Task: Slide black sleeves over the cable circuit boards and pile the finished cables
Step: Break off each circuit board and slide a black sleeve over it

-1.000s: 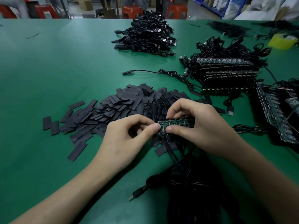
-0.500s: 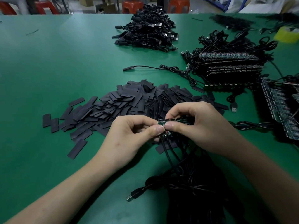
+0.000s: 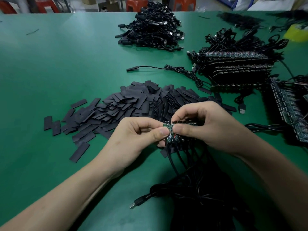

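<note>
Grips a row of small green circuit boards (image 3: 185,123) just above the green table (image 3: 58,64), near centre. Pinches the row's left end between thumb and forefinger of the left hand (image 3: 133,137); clamps the rest in the curled right hand (image 3: 210,129). Shows loose black sleeves (image 3: 130,104) heaped just behind, black cables (image 3: 191,189) trailing below, and finished cables (image 3: 150,30) piled far back.

By the near edge of the sleeve pile (image 3: 133,100), I watched the left hand (image 3: 133,137) and right hand (image 3: 208,127) tilt the strip of circuit boards (image 3: 185,124) towards me. A gap opened beside its end board (image 3: 167,126).
</note>
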A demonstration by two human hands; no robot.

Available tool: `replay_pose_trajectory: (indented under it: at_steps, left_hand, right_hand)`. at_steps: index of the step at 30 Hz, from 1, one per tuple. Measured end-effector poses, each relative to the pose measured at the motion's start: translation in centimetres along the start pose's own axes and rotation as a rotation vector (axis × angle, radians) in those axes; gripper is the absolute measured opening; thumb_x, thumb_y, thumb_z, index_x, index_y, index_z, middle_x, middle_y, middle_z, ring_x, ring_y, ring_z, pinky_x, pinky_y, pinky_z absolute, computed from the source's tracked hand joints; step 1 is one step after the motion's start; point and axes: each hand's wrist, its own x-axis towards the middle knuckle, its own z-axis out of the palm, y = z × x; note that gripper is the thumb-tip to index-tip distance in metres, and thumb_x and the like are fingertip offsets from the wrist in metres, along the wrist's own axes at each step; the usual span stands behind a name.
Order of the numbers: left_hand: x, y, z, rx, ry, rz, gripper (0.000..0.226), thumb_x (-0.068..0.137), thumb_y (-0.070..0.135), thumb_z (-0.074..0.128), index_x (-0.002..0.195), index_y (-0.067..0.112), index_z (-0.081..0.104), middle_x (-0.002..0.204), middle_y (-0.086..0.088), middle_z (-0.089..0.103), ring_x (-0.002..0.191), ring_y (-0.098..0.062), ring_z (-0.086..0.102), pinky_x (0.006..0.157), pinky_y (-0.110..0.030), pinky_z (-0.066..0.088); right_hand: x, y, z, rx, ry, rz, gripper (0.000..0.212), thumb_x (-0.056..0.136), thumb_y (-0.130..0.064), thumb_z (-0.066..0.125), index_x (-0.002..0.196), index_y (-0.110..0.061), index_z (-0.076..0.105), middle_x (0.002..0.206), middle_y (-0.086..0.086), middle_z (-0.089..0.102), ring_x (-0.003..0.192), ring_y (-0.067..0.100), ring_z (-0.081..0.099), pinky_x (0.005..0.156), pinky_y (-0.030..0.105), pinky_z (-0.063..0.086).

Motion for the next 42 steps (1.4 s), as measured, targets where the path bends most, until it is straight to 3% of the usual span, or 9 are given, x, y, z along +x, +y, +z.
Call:
replay_pose_trajectory:
  at_steps: [5,8,15,21,25,30,35,38,42]
  left_hand:
    - [-0.2,0.8,-0.3,0.005,0.059,0.124,0.009,0.073,0.02,0.081,0.075,0.012,0.078,0.068,-0.005,0.073,0.062,-0.009,0.067,0.065,-0.016,0.053]
    - [-0.5,0.9,-0.2,0.066,0.078,0.232,0.011,0.072,0.023,0.086,0.076,0.016,0.079,0.079,-0.009,0.075,0.07,-0.021,0.067,0.069,-0.03,0.055]
    - [0.0,0.1,-0.3,0.133,0.213,0.3,0.021,0.084,0.033,0.071,0.078,0.013,0.074,0.085,-0.001,0.064,0.078,-0.021,0.059,0.071,-0.037,0.048]
    - [0.8,-0.4,-2.1,0.818,0.347,0.323,0.009,0.093,0.029,0.071,0.099,0.03,0.078,0.092,0.013,0.068,0.086,-0.009,0.064,0.078,-0.025,0.05]
    - [0.8,-0.7,-3.3,1.014,0.318,0.246,0.015,0.085,0.04,0.077,0.099,0.034,0.077,0.093,0.018,0.064,0.085,-0.004,0.059,0.079,-0.032,0.052]
    - [0.8,-0.7,-3.4,1.144,0.293,0.294,0.028,0.08,0.05,0.078,0.104,0.037,0.078,0.092,0.018,0.061,0.088,-0.008,0.057,0.073,-0.028,0.045]
    - [0.8,-0.5,-3.4,1.193,0.257,0.3,0.035,0.077,0.054,0.079,0.107,0.038,0.077,0.094,0.017,0.061,0.091,-0.011,0.059,0.075,-0.03,0.047]
    - [0.8,-0.6,-3.6,1.169,0.271,0.295,0.033,0.08,0.054,0.077,0.108,0.036,0.076,0.093,0.018,0.061,0.089,-0.008,0.058,0.077,-0.03,0.048]
    - [1.0,-0.6,-4.2,1.207,0.34,0.314,0.025,0.091,0.039,0.068,0.112,0.027,0.073,0.101,0.009,0.063,0.1,-0.017,0.056,0.082,-0.032,0.045]
  right_hand:
    - [-0.5,1.2,-0.6,-0.238,0.138,0.161,0.003,0.086,-0.028,0.078,0.087,-0.029,0.076,0.079,-0.015,0.073,0.074,-0.003,0.066,0.074,0.019,0.047]
    - [-0.6,0.4,-0.1,-0.424,0.261,0.02,0.012,0.089,-0.038,0.073,0.096,-0.029,0.077,0.091,-0.017,0.072,0.095,0.001,0.066,0.083,0.017,0.047]
    - [-1.0,-1.4,2.9,0.047,-0.048,0.083,0.027,0.098,-0.037,0.061,0.095,-0.013,0.073,0.091,0.004,0.076,0.085,0.027,0.071,0.083,0.052,0.057]
    - [-1.9,-2.7,0.8,0.523,-0.064,0.14,0.024,0.097,-0.034,0.054,0.082,-0.02,0.066,0.057,0.004,0.063,0.038,0.017,0.059,0.041,0.019,0.04]
    - [-2.5,-4.7,-3.0,0.658,-0.047,0.163,0.025,0.095,-0.041,0.059,0.08,-0.021,0.065,0.044,-0.011,0.042,0.023,0.0,0.03,0.036,0.011,0.031]
    - [-2.3,-6.7,-5.0,0.194,0.099,0.165,0.029,0.091,-0.043,0.06,0.078,-0.02,0.07,0.045,-0.007,0.038,0.03,0.007,0.025,0.036,0.014,0.02]
    - [0.2,-4.3,-0.2,-0.542,0.178,0.175,0.03,0.101,-0.038,0.051,0.083,-0.023,0.07,0.067,-0.004,0.063,0.06,0.014,0.054,0.058,0.031,0.042]
    - [0.9,-3.0,2.1,-0.701,0.135,0.183,0.031,0.105,-0.039,0.045,0.091,-0.02,0.064,0.088,-0.003,0.062,0.088,0.023,0.059,0.079,0.043,0.046]
    - [0.5,-2.4,2.7,-0.74,0.131,0.223,0.031,0.106,-0.041,0.041,0.091,-0.023,0.061,0.087,-0.006,0.06,0.087,0.026,0.059,0.077,0.045,0.048]
